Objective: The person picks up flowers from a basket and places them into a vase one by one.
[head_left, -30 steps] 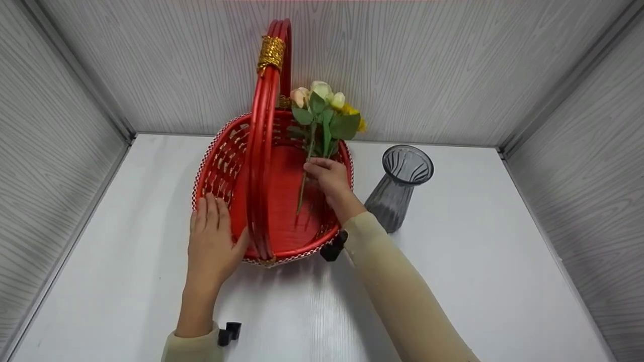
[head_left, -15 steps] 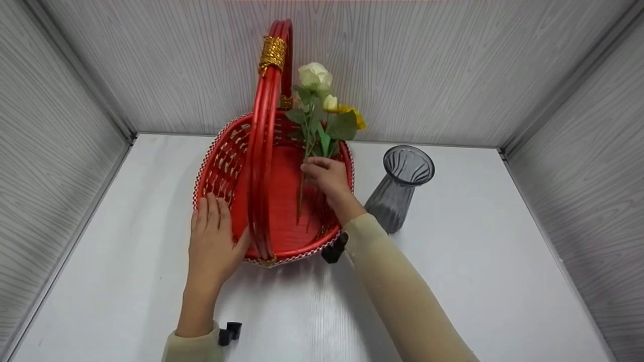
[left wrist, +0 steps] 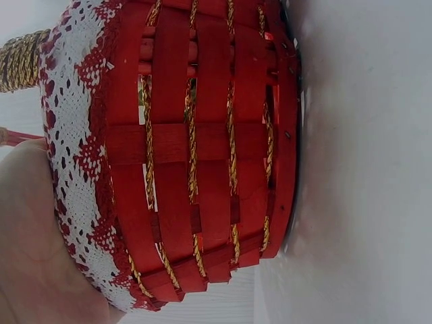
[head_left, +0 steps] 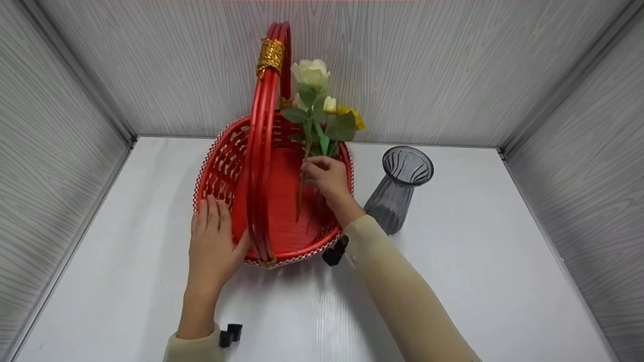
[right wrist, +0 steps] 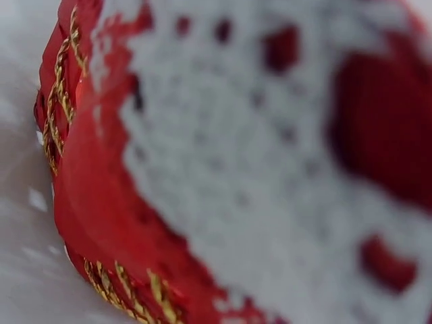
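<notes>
A red woven basket [head_left: 289, 206] with a tall arched handle and lace-trimmed rim stands on the white table. Over its near left rim my left hand [head_left: 212, 246] rests, fingers straight and thumb by the handle's foot; in the left wrist view the palm [left wrist: 40, 236] lies against the lace. Inside the basket's right side, my right hand [head_left: 328, 176] pinches the stem of an upright white rose [head_left: 311, 75] between thumb and fingertips. Behind it, a yellow flower [head_left: 352, 116] and a small pale bud [head_left: 329, 104] lean at the rim. Blurred lace fills the right wrist view.
A grey ribbed glass vase [head_left: 397, 191] stands right of the basket, beside my right forearm. Grey wood-grain panels [head_left: 443, 65] enclose the table [head_left: 478, 261] at the back and sides. The basket's handle [head_left: 260, 151] arches high between my hands.
The white rose in my right hand has risen above the other flowers and shifted slightly left. My left hand has stayed on the basket's rim.
</notes>
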A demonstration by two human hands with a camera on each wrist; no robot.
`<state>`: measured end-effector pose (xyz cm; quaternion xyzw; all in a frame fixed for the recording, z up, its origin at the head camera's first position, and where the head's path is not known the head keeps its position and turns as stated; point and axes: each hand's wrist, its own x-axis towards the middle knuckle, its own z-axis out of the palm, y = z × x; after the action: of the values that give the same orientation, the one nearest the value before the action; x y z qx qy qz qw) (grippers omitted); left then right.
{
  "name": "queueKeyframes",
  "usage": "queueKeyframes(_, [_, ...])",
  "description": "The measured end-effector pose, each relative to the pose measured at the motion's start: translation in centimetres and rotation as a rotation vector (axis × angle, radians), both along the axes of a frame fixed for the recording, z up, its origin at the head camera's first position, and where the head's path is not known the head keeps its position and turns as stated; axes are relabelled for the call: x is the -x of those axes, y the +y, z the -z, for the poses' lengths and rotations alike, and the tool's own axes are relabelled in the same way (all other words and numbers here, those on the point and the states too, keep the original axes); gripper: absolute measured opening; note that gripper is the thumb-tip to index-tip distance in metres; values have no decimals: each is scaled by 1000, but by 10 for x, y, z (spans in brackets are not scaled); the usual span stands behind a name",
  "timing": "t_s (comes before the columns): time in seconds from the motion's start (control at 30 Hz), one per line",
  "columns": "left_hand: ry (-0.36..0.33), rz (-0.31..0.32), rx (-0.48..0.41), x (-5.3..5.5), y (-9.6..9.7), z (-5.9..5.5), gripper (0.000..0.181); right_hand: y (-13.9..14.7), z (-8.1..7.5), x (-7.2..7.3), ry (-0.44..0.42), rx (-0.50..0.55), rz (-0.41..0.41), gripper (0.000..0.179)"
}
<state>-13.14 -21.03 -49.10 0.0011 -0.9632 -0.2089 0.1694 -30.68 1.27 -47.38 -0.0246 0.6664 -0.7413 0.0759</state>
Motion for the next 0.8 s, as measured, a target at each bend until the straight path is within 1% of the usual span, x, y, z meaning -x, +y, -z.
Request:
queueKeyframes(0.13, [-7,5,0,1,-1,0,80,0,1,0,-7,0,6,18])
queueKeyframes(0.3, [-22,8,-9,0,-3,2,80,-2,0,-2,-56,41,24,15])
queueKeyframes(0.43, [-31,-6,-16,-2,-3,3,79,-4,-3,-3,-88,66,11,15])
queueKeyframes(0.57, [-26,6,-21,3,0,2,80,0,-7,-3,-89,113,21,15])
queueKeyframes(0.67, [-19,21,-15,6,4,2,80,4,-11,-6,-86,152,35,13])
queueKeyframes(0.8, [-24,33,-9,7,7,4,79,10,-16,-14,-85,165,52,10])
